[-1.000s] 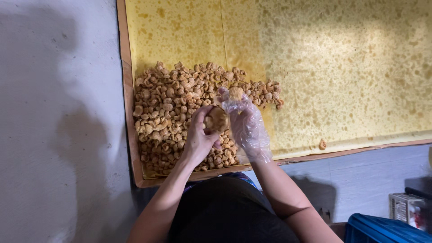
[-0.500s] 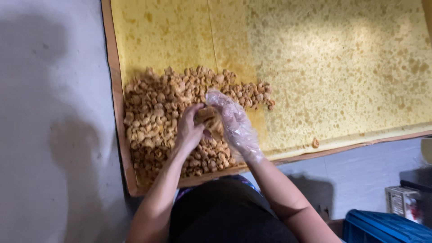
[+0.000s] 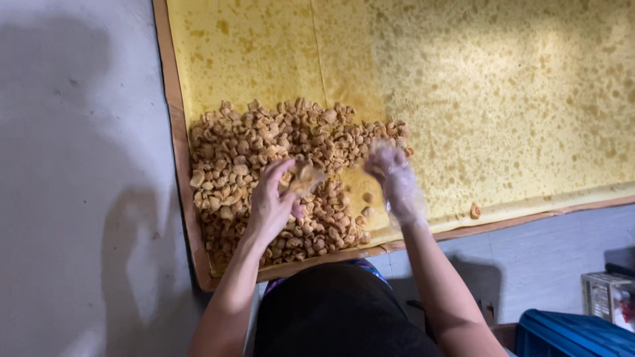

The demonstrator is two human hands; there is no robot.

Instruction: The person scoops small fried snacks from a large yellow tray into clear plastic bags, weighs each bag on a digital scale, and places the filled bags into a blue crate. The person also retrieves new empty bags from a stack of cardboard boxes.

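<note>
Yellow, oil-spotted paper (image 3: 503,99) over a flat tray (image 3: 173,132). Fried pieces (image 3: 264,158) heaped at its near-left corner. Left hand (image 3: 271,205) pinching one piece (image 3: 305,177); gloved right hand (image 3: 395,180) spread, blurred, just right of the heap.

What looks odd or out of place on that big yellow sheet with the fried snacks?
One fried piece lies alone near the yellow sheet's front edge, well apart from the pile. The sheet is blotched with darker stains. Only the right hand wears a clear plastic glove; the left hand is bare.
</note>
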